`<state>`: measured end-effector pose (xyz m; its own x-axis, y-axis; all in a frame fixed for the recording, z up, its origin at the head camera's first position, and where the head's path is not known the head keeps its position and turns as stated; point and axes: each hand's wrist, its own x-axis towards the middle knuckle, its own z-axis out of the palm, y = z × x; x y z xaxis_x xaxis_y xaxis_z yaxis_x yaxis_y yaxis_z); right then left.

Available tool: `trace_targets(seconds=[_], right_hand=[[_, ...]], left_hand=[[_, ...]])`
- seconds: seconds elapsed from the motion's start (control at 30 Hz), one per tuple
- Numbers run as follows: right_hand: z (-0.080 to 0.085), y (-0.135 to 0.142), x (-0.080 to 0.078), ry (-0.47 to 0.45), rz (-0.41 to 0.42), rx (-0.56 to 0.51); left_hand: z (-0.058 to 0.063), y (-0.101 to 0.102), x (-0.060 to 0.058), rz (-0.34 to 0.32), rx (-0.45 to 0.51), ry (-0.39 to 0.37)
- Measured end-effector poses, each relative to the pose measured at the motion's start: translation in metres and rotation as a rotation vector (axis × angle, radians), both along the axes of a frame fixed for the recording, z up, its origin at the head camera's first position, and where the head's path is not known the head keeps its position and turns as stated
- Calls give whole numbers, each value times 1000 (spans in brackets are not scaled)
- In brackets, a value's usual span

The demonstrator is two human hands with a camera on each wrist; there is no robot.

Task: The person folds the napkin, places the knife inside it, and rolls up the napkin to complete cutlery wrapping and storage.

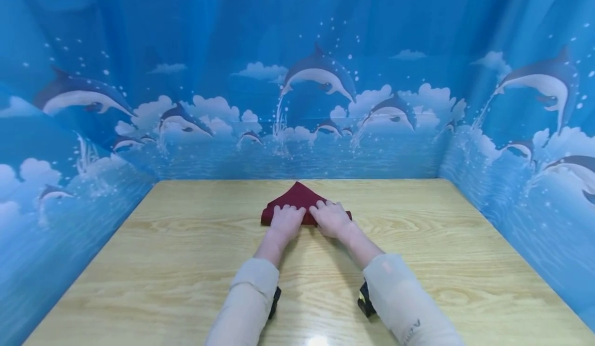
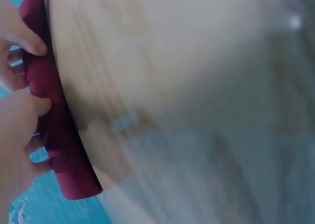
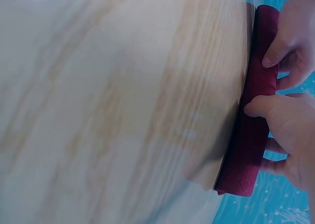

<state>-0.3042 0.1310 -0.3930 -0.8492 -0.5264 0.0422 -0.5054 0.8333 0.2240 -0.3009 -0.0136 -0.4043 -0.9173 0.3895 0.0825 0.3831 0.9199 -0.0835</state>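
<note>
A dark red cloth (image 1: 298, 195) lies toward the back of the table, its near edge rolled into a thick tube and its far part a flat triangle pointing away. My left hand (image 1: 287, 220) grips the roll left of its middle, thumb on the near side and fingers over the top. Just right of the middle, my right hand (image 1: 331, 219) holds it the same way. Both wrist views show the rolled cloth (image 2: 74, 162) with the thumbs pressed against its near side. Its two ends stick out beyond the hands. The far triangle is hidden in the wrist views.
The light wood-grain table (image 1: 186, 263) stretches around the cloth on all sides. Blue curtains (image 1: 223, 36) printed with dolphins and clouds stand along its back and both sides. A dark device (image 1: 366, 300) sits under the right wrist, another (image 1: 275, 303) at the left.
</note>
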Motion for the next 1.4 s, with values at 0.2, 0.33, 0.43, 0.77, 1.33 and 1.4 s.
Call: trace_targets(seconds=[0.2,0.33,0.43,0.77,1.33,1.4], right_hand=[[0,1,-3,-47,-44,-8],[0,2,-4,-74,-46,-38],[1,2,-4,-96,-43,-63],[4,4,-7,-147,-10,-90],[6,9,-5,-159,13,-157],[5,9,-4,-106,29,-99]], left_hand=[[-1,-1,3,-28,-66,78],[-1,-3,6,-48,-111,110],[1,-4,8,-68,-134,125],[5,-4,7,-117,-154,138],[-7,-1,6,-100,-81,185],[-6,-1,6,-87,-71,165]])
